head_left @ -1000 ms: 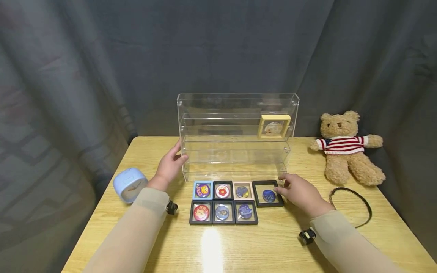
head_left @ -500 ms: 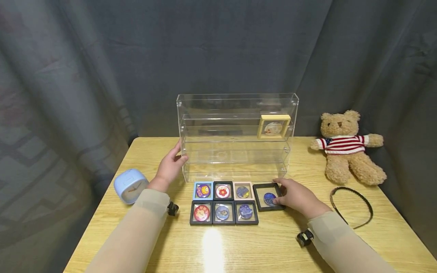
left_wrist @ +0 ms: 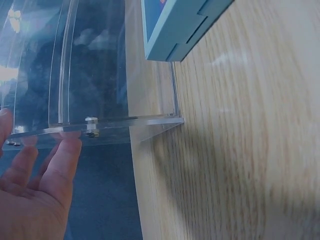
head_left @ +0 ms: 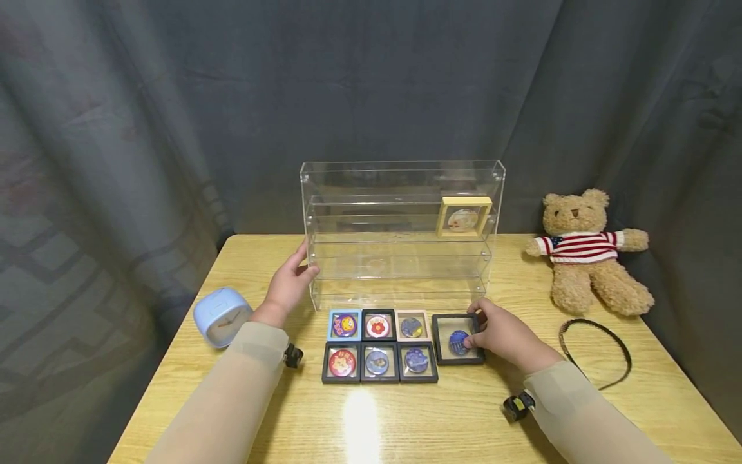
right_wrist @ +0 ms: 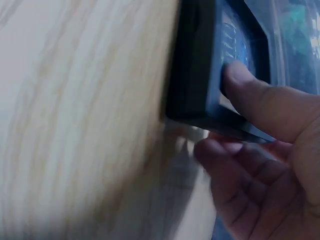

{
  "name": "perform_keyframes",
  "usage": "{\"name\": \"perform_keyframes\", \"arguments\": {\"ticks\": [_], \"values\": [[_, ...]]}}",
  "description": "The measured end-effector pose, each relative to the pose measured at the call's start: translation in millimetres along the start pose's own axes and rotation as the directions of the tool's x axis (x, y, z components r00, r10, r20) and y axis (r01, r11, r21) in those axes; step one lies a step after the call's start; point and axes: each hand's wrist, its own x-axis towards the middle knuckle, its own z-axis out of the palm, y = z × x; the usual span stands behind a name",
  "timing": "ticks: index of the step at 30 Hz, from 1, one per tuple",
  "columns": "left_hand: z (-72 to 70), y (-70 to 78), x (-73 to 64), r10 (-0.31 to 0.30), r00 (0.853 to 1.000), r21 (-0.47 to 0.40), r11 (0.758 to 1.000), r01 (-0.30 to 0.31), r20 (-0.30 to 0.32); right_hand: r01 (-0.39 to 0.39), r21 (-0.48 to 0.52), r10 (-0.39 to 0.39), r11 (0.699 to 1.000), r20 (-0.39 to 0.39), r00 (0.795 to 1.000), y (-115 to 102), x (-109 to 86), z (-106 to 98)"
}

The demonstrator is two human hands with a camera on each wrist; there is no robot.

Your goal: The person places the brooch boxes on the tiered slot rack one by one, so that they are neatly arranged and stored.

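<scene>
A clear acrylic display rack (head_left: 400, 265) with several shelves stands on the table. My left hand (head_left: 288, 285) holds its left side panel, fingers on the outer face and thumb (left_wrist: 4, 122) at the front edge. In front of the rack, my right hand (head_left: 505, 336) pinches a larger black floating frame (head_left: 446, 360) by its right side. The thumb (right_wrist: 242, 77) presses on the clear film over a blue round badge (head_left: 458, 342), and the fingers curl at the frame's edge. A yellow frame (head_left: 464, 201) with a badge sits upright on the rack's upper right shelf.
Two rows of smaller framed badges lie left of the black frame, among them a light blue frame (head_left: 330, 325) and a pink frame (head_left: 428, 327). A blue clock (head_left: 221, 316) stands left, a teddy bear (head_left: 580, 248) back right, a dark headband (head_left: 628, 354) front right.
My right hand has taken hold of the larger black frame, its thumb now over the badge. The frame has shifted slightly toward me and away from the pink frame. My left hand has stayed in place.
</scene>
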Motion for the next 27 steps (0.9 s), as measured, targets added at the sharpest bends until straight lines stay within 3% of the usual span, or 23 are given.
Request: {"name": "perform_keyframes", "arguments": {"ticks": [5,11,23,27], "values": [[-0.2,0.1,-0.6,-0.003,1.000,0.002,1.000,0.003,-0.002,0.054,0.066,-0.049,0.996,-0.071,0.996,-6.4,-3.2,-10.0],[1.2,-1.0,0.6,-0.003,1.000,0.000,1.000,0.003,-0.005,0.132,0.043,-0.124,0.990,-0.160,0.979,-23.5,-6.8,-27.9],[1.9,-2.7,-0.2,0.000,1.000,-0.016,1.000,-0.001,-0.013,0.192,0.145,-0.159,0.971,-0.215,0.964,-76.7,2.9,-79.6],[1.9,-2.1,0.6,0.010,1.000,-0.015,1.000,-0.011,-0.012,0.213,0.152,-0.168,0.965,-0.264,0.950,-98.4,8.3,-99.9]]}}
